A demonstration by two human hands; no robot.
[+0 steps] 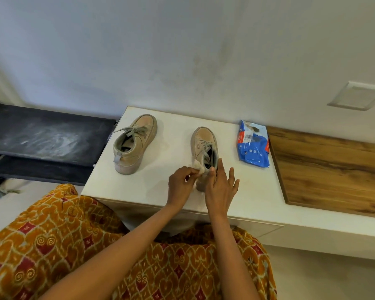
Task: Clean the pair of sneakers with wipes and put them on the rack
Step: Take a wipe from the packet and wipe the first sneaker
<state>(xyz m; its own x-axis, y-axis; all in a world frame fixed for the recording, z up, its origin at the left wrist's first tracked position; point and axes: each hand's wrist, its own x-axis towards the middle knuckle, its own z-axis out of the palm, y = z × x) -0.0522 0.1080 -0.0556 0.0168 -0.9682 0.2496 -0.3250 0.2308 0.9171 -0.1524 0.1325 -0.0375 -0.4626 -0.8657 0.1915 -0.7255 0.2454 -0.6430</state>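
Orange cloth with a red and cream pattern point(52, 245) fills the bottom of my view, and both bare forearms reach forward over it to the white worktop point(160, 187). My left hand point(180, 185) pinches a crumpled white wipe point(198, 167) with curled fingers and holds it against the heel of the right sneaker point(205, 146). My right hand point(221, 185) rests on the same heel from the other side; its thumb and first finger touch the collar of the shoe, and the other fingers are spread and straight. This beige sneaker stands upright, toe pointing to the wall. The left sneaker point(134, 144) stands apart on the left part of the worktop, with loose laces. A blue wipes pack point(253, 145) lies near the right sneaker, just beside a wooden panel point(333, 169). Further left, lower than the worktop, is the black shoe rack point(46, 137) with a dusty top shelf.
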